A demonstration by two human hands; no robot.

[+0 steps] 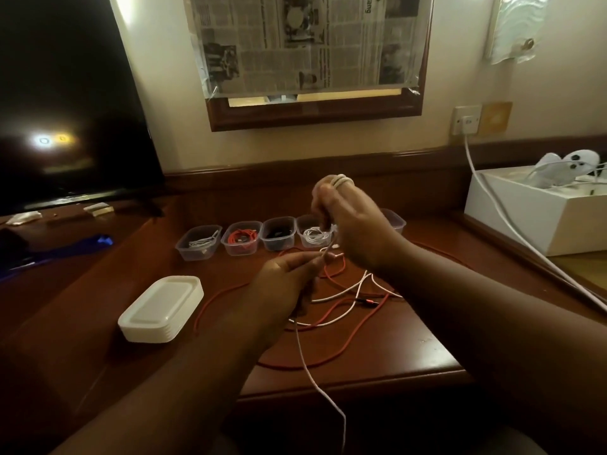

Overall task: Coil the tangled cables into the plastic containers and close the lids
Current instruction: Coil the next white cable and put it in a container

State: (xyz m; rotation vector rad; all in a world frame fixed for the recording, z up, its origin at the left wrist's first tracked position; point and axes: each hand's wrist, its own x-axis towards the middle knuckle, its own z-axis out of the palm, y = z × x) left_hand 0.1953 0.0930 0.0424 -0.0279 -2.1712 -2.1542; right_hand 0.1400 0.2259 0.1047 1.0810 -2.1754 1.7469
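My right hand [353, 224] is raised above the desk with a white cable [340, 181] looped several times around its fingers. My left hand [289, 277] pinches the same white cable lower down; its loose tail [315, 382] hangs over the desk's front edge. A red cable [315, 353] and more white cable [341, 292] lie tangled on the desk under my hands. Behind them stands a row of clear plastic containers [198, 247], open, holding coiled white, red and dark cables. The rightmost container [395, 221] is mostly hidden by my right hand.
A stack of white lids [161, 308] lies at the front left of the wooden desk [410, 349]. A dark TV screen [65, 110] fills the left. A white box [538, 218] stands at the right, with a thick white cord [512, 224] running from a wall socket.
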